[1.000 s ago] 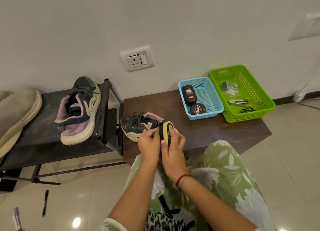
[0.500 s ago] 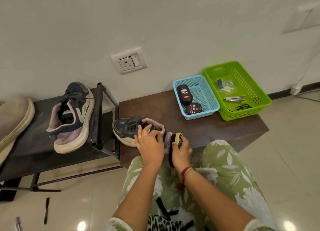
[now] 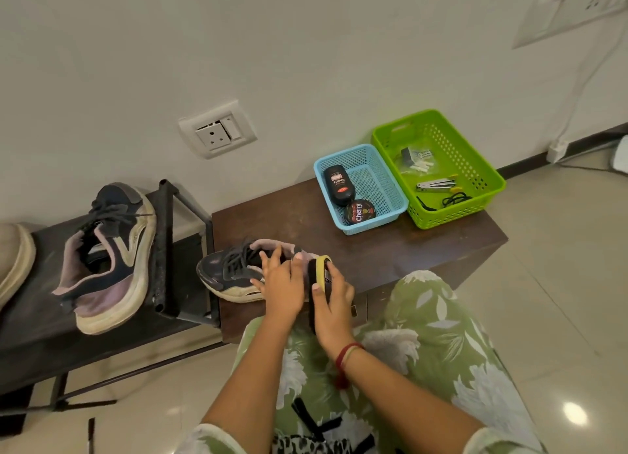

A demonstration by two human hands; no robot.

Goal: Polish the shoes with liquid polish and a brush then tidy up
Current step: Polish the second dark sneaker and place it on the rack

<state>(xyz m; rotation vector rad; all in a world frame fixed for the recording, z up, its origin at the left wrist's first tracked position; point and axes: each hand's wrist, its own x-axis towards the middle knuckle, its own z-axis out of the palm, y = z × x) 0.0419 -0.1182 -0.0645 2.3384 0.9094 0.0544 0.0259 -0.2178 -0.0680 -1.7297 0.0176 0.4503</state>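
Note:
A dark sneaker (image 3: 231,270) with a cream sole lies on the brown table (image 3: 390,249), toe pointing left. My left hand (image 3: 282,283) grips its heel end from above. My right hand (image 3: 334,300) holds a black brush with a yellow back (image 3: 321,271), pressed against the shoe's heel. The second sneaker (image 3: 108,259) lies on a black metal bench (image 3: 30,334) to the left. A black liquid polish bottle (image 3: 338,185) and a round polish tin (image 3: 359,211) lie in a blue basket (image 3: 384,181).
A green basket (image 3: 475,168) with small tools stands right of the blue one, by the wall. A beige shoe (image 3: 13,259) shows at the far left edge. A wall socket (image 3: 217,130) is above the table. My knees in green floral cloth are below.
My left hand left the brush and took hold of the sneaker. My right hand lowered the brush to the shoe's heel.

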